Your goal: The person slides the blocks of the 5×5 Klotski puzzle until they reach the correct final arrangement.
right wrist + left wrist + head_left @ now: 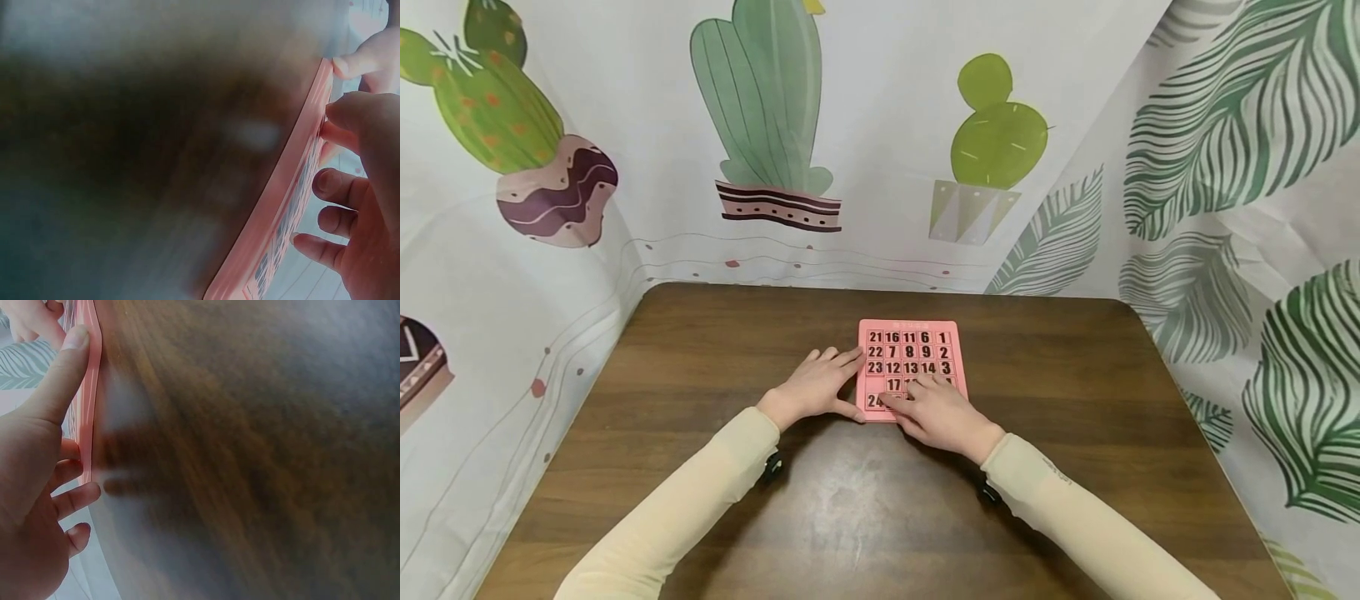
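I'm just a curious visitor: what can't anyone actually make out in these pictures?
Pink number puzzle, head view: parts of its bottom two rows are covered by the right hand.
Lettering along its top border, head view: too small and faint to read.
Puzzle numbers, left wrist view: the angle is too flat to read them.
Wooden table, head view: its near edge is cut off by the picture's bottom.

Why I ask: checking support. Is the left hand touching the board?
Touching: the left wrist view shows the left hand with its thumb against the board.
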{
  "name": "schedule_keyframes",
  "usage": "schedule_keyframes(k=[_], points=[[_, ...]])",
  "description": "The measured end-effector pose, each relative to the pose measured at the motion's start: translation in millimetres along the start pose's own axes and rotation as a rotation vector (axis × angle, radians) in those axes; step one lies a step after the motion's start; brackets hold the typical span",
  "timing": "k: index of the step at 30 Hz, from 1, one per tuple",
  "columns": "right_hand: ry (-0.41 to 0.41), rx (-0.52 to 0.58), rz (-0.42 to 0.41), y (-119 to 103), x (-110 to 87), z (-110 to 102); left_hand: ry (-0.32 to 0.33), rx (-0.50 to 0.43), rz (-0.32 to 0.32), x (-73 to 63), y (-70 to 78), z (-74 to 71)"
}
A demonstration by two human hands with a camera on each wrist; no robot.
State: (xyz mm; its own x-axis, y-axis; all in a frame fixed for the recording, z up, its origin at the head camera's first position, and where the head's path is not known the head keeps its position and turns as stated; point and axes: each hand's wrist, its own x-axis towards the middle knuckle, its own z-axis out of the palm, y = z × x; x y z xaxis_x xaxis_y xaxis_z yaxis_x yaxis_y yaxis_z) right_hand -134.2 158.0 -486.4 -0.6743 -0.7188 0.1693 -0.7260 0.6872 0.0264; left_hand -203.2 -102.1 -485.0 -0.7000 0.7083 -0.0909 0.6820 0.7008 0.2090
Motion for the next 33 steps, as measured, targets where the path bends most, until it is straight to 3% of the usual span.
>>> schedule_keyframes(k=[10,24,33], points=[[-0.009,0.038,0.006,3.8,8.6,-5.4,0.007,-0.006,-0.008,-1.5,-0.1,-3.8],[-0.14,0.095,0.171,19.9,34.3,-3.3,-0.007,0.011,-0.007,0.2,1.2,2.1],[-0.171,0.069,0.166,24.4,39.3,-0.7,-0.004,0.009,-0.015,0.5,-0.1,1.6]])
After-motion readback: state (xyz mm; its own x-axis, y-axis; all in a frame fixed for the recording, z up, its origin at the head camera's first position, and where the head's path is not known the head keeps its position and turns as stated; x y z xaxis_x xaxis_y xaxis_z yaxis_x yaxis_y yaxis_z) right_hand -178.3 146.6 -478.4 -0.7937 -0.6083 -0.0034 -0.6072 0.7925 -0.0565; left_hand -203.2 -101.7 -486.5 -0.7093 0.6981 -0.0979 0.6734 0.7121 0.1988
